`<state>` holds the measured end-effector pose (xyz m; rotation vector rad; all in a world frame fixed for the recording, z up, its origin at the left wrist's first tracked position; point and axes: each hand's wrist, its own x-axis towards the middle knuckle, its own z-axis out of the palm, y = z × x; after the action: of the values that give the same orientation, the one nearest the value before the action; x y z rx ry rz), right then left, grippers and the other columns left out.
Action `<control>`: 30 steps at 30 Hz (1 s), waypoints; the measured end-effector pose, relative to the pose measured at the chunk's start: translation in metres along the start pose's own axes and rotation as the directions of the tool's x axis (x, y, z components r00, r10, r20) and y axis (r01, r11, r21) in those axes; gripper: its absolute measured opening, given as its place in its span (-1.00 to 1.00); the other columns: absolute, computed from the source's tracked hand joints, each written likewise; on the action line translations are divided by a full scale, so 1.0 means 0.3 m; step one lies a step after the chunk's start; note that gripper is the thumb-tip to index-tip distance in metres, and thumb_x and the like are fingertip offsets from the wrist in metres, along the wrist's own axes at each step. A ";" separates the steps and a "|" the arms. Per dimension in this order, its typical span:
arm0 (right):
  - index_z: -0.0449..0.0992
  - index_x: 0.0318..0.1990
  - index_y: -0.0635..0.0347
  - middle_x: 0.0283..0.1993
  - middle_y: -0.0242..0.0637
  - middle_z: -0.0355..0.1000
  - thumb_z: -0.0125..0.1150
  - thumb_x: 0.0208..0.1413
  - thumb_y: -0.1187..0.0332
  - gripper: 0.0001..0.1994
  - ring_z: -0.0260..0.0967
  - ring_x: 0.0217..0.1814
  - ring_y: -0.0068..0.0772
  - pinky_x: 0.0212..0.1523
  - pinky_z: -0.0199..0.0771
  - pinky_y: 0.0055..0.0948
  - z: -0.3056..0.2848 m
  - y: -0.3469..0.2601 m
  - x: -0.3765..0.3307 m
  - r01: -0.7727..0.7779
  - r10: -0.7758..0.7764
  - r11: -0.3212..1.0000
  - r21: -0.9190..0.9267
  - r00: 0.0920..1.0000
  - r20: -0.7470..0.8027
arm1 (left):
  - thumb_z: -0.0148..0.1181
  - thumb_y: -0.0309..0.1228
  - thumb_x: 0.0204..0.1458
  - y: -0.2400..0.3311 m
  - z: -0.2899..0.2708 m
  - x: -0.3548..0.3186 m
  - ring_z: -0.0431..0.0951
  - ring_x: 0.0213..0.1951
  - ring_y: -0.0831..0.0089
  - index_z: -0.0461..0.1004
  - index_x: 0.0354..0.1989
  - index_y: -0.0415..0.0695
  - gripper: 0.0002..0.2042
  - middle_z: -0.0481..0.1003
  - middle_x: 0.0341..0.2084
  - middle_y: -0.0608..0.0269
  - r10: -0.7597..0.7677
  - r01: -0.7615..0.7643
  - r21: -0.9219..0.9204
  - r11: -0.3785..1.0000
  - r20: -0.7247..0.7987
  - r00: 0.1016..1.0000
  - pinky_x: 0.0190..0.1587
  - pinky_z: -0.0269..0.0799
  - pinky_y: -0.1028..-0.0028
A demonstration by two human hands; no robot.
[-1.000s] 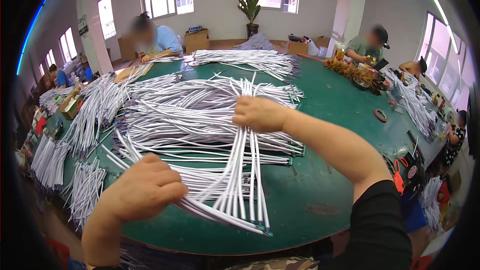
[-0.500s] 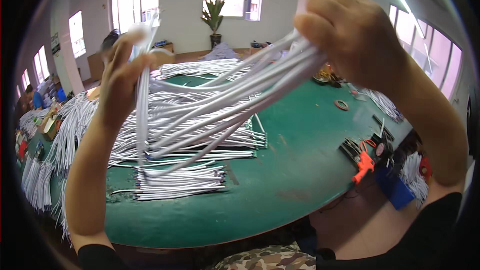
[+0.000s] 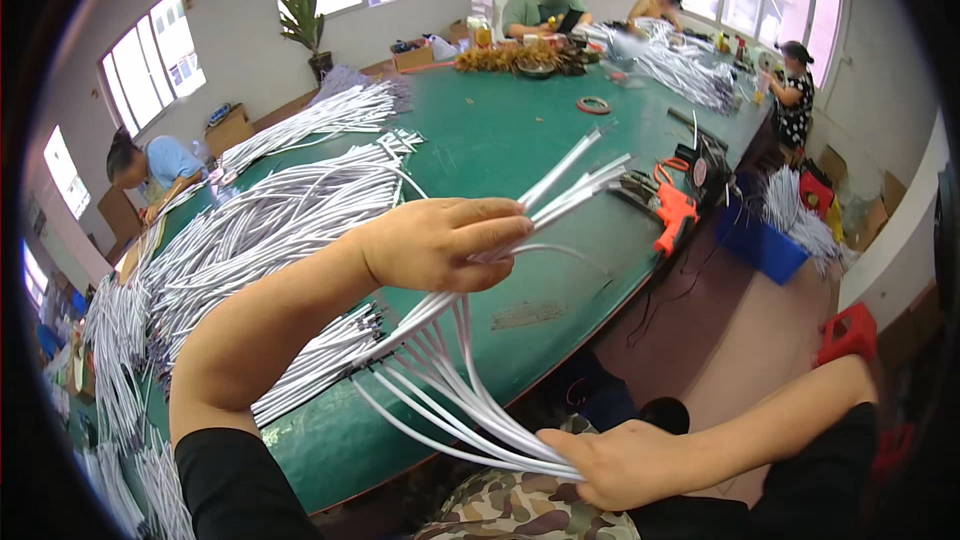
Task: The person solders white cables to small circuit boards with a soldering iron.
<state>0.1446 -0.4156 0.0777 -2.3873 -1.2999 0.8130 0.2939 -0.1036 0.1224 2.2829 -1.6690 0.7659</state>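
A bunch of white cables (image 3: pixel 575 185) is wrapped in the fingers of my left hand (image 3: pixel 450 245), above the table's middle. Its loose ends stick out past my fingers to the upper right. Below that hand, the bunch runs down to the left. Several white strands (image 3: pixel 470 410) fan from there to my right hand (image 3: pixel 630 465), low over my lap, which is closed around them. How the two groups join by the dark tips is unclear. A stack of cut white cables (image 3: pixel 325 355) lies just left of the held bunch.
Piles of white cables (image 3: pixel 270 205) cover the left of the green table (image 3: pixel 450 155). Near its right edge lie an orange glue gun (image 3: pixel 675 215) and a tape roll (image 3: pixel 593 105). A blue bin (image 3: pixel 765 245) and red stool (image 3: pixel 848 332) stand right. Several people sit around.
My right hand has come down from high on the right to near my lap, still gripping cables. My left hand has moved right with its bunch. The view has turned right.
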 end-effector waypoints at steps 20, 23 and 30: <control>0.13 0.41 0.33 0.01 0.23 0.56 0.30 0.19 -0.09 -0.16 0.55 0.06 0.26 0.13 0.52 -0.06 0.200 0.148 0.276 -0.137 0.117 0.877 0.461 0.991 0.072 | 0.37 0.03 0.09 0.107 0.237 -0.250 0.53 0.14 -0.10 0.27 0.38 -0.24 -0.20 0.50 0.11 -0.20 -0.793 0.865 0.191 0.463 0.525 0.309 0.23 0.41 0.09; 0.15 0.37 0.38 -0.12 0.22 0.58 0.27 0.21 -0.05 -0.20 0.59 -0.12 0.28 -0.01 0.58 0.03 0.206 0.121 0.258 -0.084 0.090 0.930 0.357 0.996 0.000 | 0.36 -0.04 0.11 0.197 0.306 -0.255 0.51 0.12 -0.06 0.33 0.30 -0.21 -0.32 0.48 0.07 -0.13 -0.867 0.865 0.285 0.414 0.411 0.280 0.17 0.45 0.11; 0.25 0.28 0.40 -0.32 0.06 0.58 0.24 0.19 -0.16 -0.21 0.62 -0.36 0.14 -0.30 0.64 0.03 0.227 0.044 0.148 0.118 -0.113 0.992 0.039 0.988 -0.105 | 0.32 -0.28 0.13 0.337 0.397 -0.292 0.55 -0.07 -0.04 0.51 0.09 -0.15 -0.62 0.53 -0.16 0.01 -0.871 0.877 0.053 0.477 0.159 0.464 0.00 0.46 0.08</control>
<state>0.1309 -0.3858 0.0023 -2.2636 -1.3499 0.6700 0.2137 -0.1202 -0.0369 2.7296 -0.2864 0.2655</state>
